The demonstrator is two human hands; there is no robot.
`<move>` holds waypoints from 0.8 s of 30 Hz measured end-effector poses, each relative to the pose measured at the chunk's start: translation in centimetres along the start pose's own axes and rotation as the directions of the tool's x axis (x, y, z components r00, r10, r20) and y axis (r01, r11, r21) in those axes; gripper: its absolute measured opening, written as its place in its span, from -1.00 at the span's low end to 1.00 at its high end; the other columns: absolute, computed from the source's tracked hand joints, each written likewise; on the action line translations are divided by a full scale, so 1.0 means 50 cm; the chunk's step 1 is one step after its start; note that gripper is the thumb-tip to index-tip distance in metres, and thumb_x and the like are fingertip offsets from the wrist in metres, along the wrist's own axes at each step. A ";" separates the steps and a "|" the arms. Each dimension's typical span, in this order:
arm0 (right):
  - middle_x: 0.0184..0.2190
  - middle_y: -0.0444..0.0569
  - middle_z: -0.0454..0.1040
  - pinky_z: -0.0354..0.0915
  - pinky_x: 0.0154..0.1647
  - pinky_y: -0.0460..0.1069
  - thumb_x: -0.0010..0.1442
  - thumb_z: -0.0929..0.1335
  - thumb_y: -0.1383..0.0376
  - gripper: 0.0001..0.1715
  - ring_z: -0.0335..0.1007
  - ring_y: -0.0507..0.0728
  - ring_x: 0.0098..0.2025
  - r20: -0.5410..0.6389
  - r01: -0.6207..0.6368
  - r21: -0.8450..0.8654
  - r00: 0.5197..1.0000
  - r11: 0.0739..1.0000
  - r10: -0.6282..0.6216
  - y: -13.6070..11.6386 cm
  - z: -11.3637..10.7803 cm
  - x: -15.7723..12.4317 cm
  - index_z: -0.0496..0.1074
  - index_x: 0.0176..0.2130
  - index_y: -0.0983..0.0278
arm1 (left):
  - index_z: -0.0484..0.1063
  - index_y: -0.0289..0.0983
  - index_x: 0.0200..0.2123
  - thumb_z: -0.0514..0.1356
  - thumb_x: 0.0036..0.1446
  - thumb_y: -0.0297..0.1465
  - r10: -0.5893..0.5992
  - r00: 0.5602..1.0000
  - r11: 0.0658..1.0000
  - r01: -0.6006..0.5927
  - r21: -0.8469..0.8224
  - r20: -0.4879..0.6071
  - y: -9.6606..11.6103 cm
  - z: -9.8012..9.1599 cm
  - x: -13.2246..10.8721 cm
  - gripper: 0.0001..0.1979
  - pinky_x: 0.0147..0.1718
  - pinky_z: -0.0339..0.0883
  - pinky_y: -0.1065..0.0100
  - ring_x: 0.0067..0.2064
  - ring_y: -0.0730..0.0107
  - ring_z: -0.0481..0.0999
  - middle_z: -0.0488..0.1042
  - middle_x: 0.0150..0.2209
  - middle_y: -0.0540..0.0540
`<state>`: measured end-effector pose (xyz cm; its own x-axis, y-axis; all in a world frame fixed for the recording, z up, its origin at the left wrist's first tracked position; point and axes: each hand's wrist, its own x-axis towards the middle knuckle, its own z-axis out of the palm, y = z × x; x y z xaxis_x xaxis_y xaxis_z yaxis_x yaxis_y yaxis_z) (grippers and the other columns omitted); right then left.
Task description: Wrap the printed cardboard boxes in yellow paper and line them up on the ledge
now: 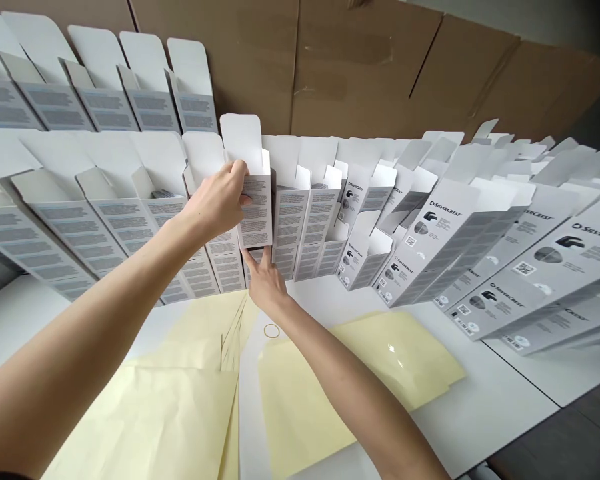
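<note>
Head view: left hand (213, 203) pinches a white carton (255, 210), right hand (265, 281) pressing fingertips to its lower edge.

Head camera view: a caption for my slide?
Left hand and right hand hold an open white carton among many others.

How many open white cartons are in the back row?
5, in a line along the brown cardboard, leftmost carton to rightmost carton; more may lie hidden past the left edge.

Matt white card boxes (254, 207); glossy yellow sheets (380, 373)
</note>
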<state>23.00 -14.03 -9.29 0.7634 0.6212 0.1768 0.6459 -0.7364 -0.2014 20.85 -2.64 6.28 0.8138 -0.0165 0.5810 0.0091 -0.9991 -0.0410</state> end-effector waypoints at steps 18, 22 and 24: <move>0.31 0.36 -0.01 0.39 -0.05 0.12 0.20 0.22 0.40 -0.25 0.40 0.33 0.03 -0.192 0.096 0.015 0.977 0.995 -0.092 0.024 0.016 -0.024 0.02 0.33 0.45 | 0.18 -0.35 -0.04 0.06 0.21 -0.48 -0.064 0.985 0.975 0.028 0.219 0.158 0.046 0.021 -0.008 -0.75 -0.28 0.32 0.24 -0.14 0.06 0.49 0.33 -0.08 -0.29; 0.29 0.29 0.11 0.33 0.09 0.10 0.22 0.16 0.43 -0.37 0.33 0.29 0.12 -0.291 0.186 0.015 0.941 0.982 -0.174 0.052 0.038 -0.026 0.16 0.26 0.52 | 0.19 -0.37 -0.04 0.06 0.21 -0.48 -0.069 0.989 0.974 0.039 0.222 0.132 0.049 0.024 -0.013 -0.75 -0.30 0.32 0.25 -0.16 0.07 0.49 0.33 -0.07 -0.29; 0.28 0.25 0.13 0.25 0.18 0.08 0.22 0.16 0.45 -0.42 0.25 0.25 0.21 -0.336 0.241 0.027 0.916 0.970 -0.218 0.061 0.044 -0.029 0.23 0.21 0.53 | 0.20 -0.36 -0.06 0.05 0.21 -0.49 -0.073 0.989 0.974 0.042 0.224 0.128 0.047 0.029 -0.017 -0.78 -0.32 0.31 0.27 -0.19 0.10 0.50 0.34 -0.10 -0.28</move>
<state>23.89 -16.59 -12.29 0.5566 0.6401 0.5296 0.8109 -0.5571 -0.1790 21.05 -4.92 4.52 0.8786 0.0612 0.4737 0.1738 -0.9647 -0.1977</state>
